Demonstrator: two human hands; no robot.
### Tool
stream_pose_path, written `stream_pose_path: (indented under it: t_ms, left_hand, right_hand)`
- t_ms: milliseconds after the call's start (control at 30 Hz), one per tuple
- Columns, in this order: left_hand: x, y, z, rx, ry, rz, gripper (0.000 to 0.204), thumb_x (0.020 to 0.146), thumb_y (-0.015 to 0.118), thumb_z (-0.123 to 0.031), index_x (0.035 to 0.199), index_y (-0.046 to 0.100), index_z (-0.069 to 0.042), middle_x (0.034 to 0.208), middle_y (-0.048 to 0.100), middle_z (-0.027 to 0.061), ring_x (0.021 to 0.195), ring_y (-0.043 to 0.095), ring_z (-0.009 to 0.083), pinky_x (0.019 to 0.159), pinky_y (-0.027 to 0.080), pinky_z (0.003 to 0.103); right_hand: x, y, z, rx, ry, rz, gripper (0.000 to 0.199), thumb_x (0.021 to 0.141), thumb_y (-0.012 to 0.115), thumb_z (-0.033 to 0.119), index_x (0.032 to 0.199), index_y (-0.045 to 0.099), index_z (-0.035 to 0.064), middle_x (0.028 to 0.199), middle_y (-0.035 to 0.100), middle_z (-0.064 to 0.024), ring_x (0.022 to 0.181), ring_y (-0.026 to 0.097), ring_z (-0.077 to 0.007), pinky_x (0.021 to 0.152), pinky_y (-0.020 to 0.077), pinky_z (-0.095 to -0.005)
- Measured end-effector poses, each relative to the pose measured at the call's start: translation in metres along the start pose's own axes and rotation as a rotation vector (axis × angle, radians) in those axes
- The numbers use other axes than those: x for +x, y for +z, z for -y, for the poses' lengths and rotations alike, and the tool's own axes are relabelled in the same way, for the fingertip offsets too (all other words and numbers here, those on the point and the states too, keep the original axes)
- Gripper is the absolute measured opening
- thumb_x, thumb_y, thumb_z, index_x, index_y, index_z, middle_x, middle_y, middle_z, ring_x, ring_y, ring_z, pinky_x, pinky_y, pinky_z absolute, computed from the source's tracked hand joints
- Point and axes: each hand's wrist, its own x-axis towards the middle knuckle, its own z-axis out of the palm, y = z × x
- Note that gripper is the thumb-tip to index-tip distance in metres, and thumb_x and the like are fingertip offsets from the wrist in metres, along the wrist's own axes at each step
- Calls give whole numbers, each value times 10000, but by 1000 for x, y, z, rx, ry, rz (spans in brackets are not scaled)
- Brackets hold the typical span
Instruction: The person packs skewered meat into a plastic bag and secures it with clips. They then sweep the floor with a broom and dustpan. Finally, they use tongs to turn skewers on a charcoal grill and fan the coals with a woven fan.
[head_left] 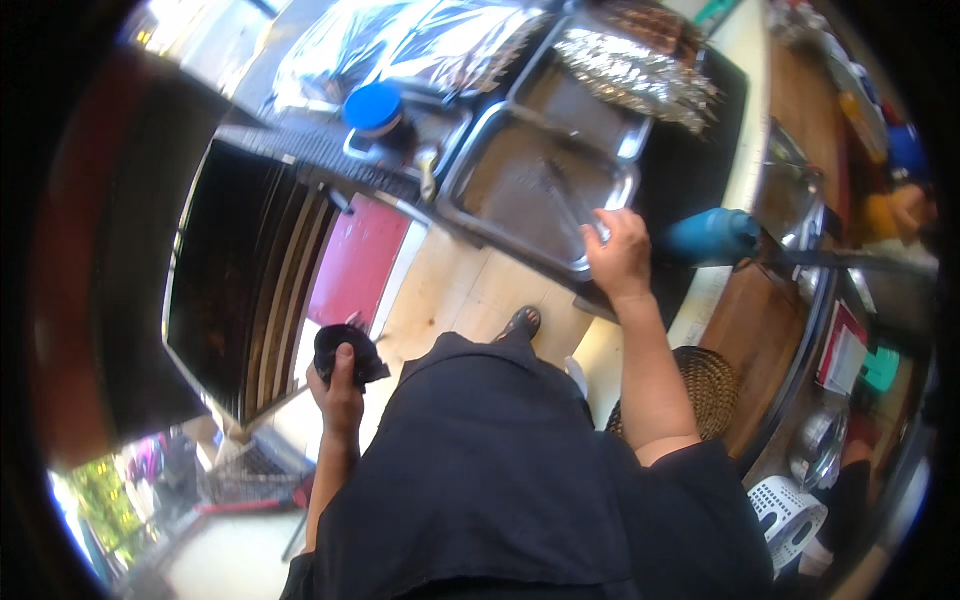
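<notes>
In my left hand (pixel 340 398) is a crumpled-looking black object (pixel 345 355), with my thumb pressed over it; I cannot make out its exact kind. My right hand (pixel 618 258) is closed at the near right rim of a rectangular metal tray (pixel 487 222), thumb and fingers bent over the edge. A thin brownish film and a dark streak show on the tray's bottom. Just right of that hand lies a teal bottle (pixel 708 238). Beyond the tray stands a second metal tray (pixel 585 105), partly under crumpled foil (pixel 640 78).
Left of the trays, a blue-lidded jar (pixel 373 110) and a brush (pixel 428 172) sit by a small tray. Foil-wrapped trays (pixel 400 50) lie behind. A dark open cabinet (pixel 235 290) stands at left. A woven basket (pixel 705 390) and wooden counter (pixel 765 340) are at right.
</notes>
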Motion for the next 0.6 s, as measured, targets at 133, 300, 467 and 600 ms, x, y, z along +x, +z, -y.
stream_pose_path:
  t_ms: [133, 300, 467, 600]
  left_hand:
    - [20, 31, -11, 15, -40, 104, 376, 1003, 740, -348, 1017, 715, 27, 809, 699, 81, 641, 653, 167, 567, 531, 309]
    - [50, 74, -32, 72, 4, 536, 314, 1015, 667, -317, 1019, 700, -5, 807, 689, 79, 643, 656, 191, 564, 504, 317]
    - [68, 141, -29, 73, 24, 790, 335, 1056, 633, -315, 1055, 726, 8, 767, 677, 53, 594, 594, 129, 540, 454, 278]
    - [69, 204, -41, 23, -177, 1272, 455, 1007, 692, -296, 1336, 626, 11, 1023, 680, 51, 932, 650, 162, 848, 506, 319]
  right_hand:
    - [-5, -26, 10, 198, -64, -72, 179, 844, 811, 138, 978, 775, 26, 969, 742, -177, 933, 691, -385, 857, 566, -471]
    - [-42, -58, 13, 294, 29, -56, 133, 858, 809, 145, 911, 784, 25, 883, 735, -152, 859, 700, -337, 789, 570, -427]
    - [-96, -86, 24, 471, 241, 22, 414, 826, 883, 263, 1133, 765, 11, 1025, 731, -154, 982, 717, -324, 897, 577, -417]
    - [-128, -97, 43, 366, 141, -87, 779, 779, 945, 337, 1413, 638, 3, 1340, 645, -201, 1263, 644, -342, 1078, 539, -421]
